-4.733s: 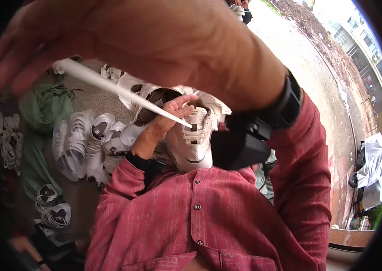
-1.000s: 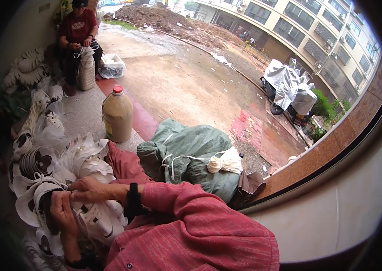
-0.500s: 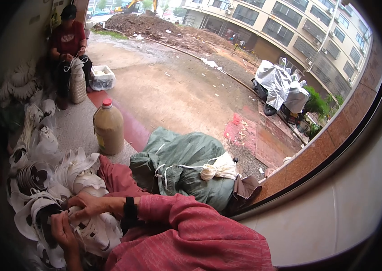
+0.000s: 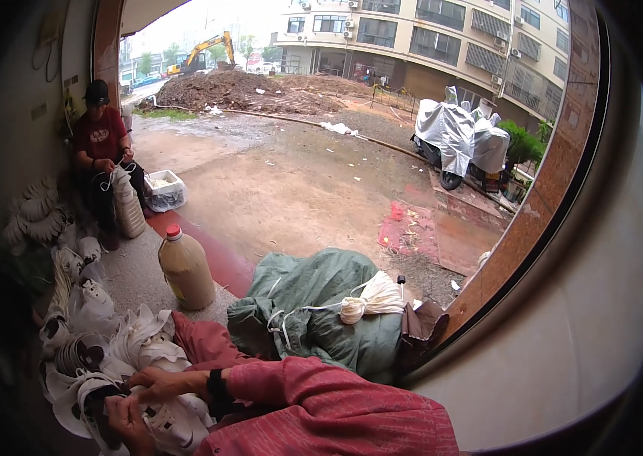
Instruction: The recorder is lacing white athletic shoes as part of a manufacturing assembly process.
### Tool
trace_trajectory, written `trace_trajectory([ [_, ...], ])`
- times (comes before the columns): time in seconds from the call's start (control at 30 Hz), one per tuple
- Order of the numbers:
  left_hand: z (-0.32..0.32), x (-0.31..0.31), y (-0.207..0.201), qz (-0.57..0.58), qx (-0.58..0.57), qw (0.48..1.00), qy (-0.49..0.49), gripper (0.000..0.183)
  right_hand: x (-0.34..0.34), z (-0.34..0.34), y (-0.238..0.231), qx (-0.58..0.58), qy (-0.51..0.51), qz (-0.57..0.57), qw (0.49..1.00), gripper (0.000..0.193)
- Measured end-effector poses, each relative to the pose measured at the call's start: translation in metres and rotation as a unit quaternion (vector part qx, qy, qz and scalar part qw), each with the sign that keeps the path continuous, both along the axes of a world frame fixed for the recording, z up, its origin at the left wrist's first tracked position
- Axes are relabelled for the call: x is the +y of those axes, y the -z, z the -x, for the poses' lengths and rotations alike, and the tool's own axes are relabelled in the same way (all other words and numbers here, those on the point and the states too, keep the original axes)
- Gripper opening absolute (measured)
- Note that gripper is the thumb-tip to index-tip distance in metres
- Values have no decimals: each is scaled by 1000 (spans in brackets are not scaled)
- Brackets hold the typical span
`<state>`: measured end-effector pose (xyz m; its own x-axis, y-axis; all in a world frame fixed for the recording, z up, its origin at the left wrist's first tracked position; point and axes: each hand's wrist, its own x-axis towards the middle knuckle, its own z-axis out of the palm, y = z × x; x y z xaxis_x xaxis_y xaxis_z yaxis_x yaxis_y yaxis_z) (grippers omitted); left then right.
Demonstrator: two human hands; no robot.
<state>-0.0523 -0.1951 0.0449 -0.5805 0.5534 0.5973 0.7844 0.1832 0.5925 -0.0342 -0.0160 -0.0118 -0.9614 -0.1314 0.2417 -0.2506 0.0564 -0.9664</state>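
At the lower left, a heap of white shoe uppers (image 4: pixel 143 334) lies before me. My right hand (image 4: pixel 156 385), with a black band at the wrist, reaches in from the right. Its fingers are closed at the edge of a white upper with a dark lining (image 4: pixel 95 403). Close below it, my left hand (image 4: pixel 128 422) has its bent fingers pinched on the same upper. The fingertips of both hands nearly meet, and any lace between them is too small to make out. Another white upper (image 4: pixel 177 425) lies beside and under my hands.
A green sack (image 4: pixel 314 304) with a bundle of white laces (image 4: pixel 375 298) on top lies to my right. Ahead stands a large brown jug (image 4: pixel 187 273) with a red cap. A seated person (image 4: pixel 101 144) handles white cord near a white bin (image 4: pixel 166 191).
The view has tilted up, so the scene sits lower in the picture. Both hands stay at the same shoe upper, with only slight finger movement.
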Motion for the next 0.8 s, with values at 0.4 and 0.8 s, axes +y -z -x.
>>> trace_trajectory([
  [0.4,9,0,1,-24,-15,999,37,6,8,0,-24,-32,-36,8,999,42],
  [0.8,11,-16,0,62,-15,997,35,11,10,-2,-40,-74,-19,-24,997,32],
])
